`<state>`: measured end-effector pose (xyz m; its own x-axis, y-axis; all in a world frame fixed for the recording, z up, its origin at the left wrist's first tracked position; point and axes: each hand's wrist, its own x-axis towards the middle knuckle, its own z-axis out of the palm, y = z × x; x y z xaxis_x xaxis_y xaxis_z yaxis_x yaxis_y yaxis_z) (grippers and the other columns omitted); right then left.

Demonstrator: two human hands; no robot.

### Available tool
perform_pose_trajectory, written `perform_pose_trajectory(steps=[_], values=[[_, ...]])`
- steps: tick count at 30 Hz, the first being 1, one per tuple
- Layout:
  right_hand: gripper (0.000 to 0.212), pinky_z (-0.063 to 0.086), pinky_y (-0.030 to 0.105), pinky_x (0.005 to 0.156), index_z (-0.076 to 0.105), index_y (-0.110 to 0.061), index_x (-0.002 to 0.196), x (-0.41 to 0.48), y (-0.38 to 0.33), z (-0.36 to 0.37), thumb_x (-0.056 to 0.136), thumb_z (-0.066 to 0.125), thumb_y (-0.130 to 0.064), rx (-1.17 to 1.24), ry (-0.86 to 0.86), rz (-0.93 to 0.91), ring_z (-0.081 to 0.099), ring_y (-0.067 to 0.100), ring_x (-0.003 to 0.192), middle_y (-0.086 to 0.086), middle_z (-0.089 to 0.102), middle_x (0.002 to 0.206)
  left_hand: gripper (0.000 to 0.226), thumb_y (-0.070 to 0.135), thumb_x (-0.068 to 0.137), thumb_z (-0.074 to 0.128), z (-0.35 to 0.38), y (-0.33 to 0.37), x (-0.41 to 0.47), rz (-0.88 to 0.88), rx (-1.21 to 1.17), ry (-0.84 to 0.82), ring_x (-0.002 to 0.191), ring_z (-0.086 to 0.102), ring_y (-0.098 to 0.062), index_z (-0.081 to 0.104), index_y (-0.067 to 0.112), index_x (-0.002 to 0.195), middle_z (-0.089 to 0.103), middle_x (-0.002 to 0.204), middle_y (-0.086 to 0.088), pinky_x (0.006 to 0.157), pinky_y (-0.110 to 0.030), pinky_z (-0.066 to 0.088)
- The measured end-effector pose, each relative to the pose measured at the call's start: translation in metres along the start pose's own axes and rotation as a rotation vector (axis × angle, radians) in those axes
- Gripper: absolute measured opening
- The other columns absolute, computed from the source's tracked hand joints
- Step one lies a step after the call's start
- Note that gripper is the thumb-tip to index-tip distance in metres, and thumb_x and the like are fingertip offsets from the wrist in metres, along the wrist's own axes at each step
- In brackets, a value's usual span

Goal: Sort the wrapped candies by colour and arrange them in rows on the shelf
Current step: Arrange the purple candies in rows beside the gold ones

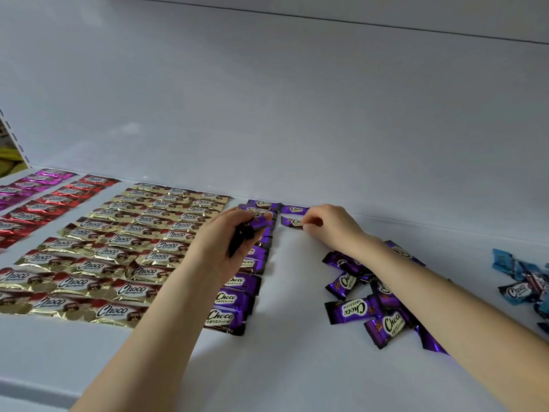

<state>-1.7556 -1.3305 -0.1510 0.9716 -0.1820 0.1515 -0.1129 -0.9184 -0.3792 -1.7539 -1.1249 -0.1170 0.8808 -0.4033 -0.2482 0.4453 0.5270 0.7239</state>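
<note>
Fingertip grip of the right hand (329,224) pinches a purple foil-wrapped candy (292,223) lying crosswise near the back edge of the white shelf (297,367); left hand (219,248) clutches spare purple candies (260,223); loose purple heap (356,307) lies under the right forearm.

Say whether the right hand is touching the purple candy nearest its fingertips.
Touching. The head view shows the right hand pinching the purple candy at its right end.
</note>
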Motion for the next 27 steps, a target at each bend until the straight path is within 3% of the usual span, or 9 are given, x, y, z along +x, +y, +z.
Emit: perform_pose_trajectory(steps=[7, 12, 17, 24, 27], values=[[0.019, 0.043, 0.029, 0.077, 0.065, -0.017, 0.098, 0.0046, -0.0003, 0.0035, 0.088, 0.05, -0.019, -0.027, 0.009, 0.033, 0.055, 0.019, 0.094, 0.003, 0.059, 0.101, 0.009, -0.003, 0.09, 0.051, -0.005, -0.0002, 0.0054, 0.029, -0.025, 0.036, 0.056, 0.069, -0.016, 0.053, -0.003, 0.082, 0.068, 0.059, -0.012, 0.056, -0.024, 0.057], [0.02, 0.04, 0.029, 0.078, 0.066, -0.019, 0.1, 0.006, -0.0006, 0.0052, 0.089, 0.049, -0.02, -0.032, 0.021, 0.044, 0.054, 0.021, 0.097, 0.004, 0.057, 0.103, 0.005, -0.002, 0.091, 0.051, -0.0073, -0.002, 0.0083, 0.039, -0.05, 0.016, 0.062, 0.07, -0.019, 0.053, -0.002, 0.087, 0.066, 0.076, -0.019, 0.053, -0.025, 0.057], [0.022, 0.036, 0.028, 0.075, 0.067, -0.019, 0.1, 0.0048, -0.0019, 0.005, 0.091, 0.048, -0.019, -0.011, 0.026, 0.033, 0.052, 0.022, 0.096, 0.0, 0.048, 0.092, 0.001, -0.002, 0.09, 0.053, -0.0075, -0.0025, 0.0081, 0.032, -0.083, 0.029, 0.062, 0.07, -0.023, 0.053, -0.001, 0.09, 0.062, 0.085, -0.022, 0.054, -0.028, 0.057], [0.022, 0.04, 0.032, 0.082, 0.068, -0.019, 0.102, 0.0038, -0.0016, 0.0064, 0.091, 0.049, -0.02, 0.018, 0.054, 0.033, 0.053, 0.024, 0.097, 0.001, 0.048, 0.093, 0.006, -0.005, 0.09, 0.046, -0.0028, 0.0005, 0.0035, -0.012, -0.108, 0.058, 0.058, 0.069, -0.026, 0.047, -0.002, 0.095, 0.057, 0.097, -0.028, 0.062, -0.034, 0.057], [0.022, 0.038, 0.029, 0.078, 0.068, -0.018, 0.102, 0.0041, -0.001, 0.0065, 0.091, 0.049, -0.019, 0.021, 0.061, 0.036, 0.052, 0.023, 0.098, -0.001, 0.047, 0.092, 0.01, -0.008, 0.089, 0.043, -0.002, 0.0009, 0.0018, -0.011, -0.095, 0.059, 0.059, 0.07, -0.026, 0.046, 0.001, 0.091, 0.056, 0.101, -0.03, 0.066, -0.035, 0.056]])
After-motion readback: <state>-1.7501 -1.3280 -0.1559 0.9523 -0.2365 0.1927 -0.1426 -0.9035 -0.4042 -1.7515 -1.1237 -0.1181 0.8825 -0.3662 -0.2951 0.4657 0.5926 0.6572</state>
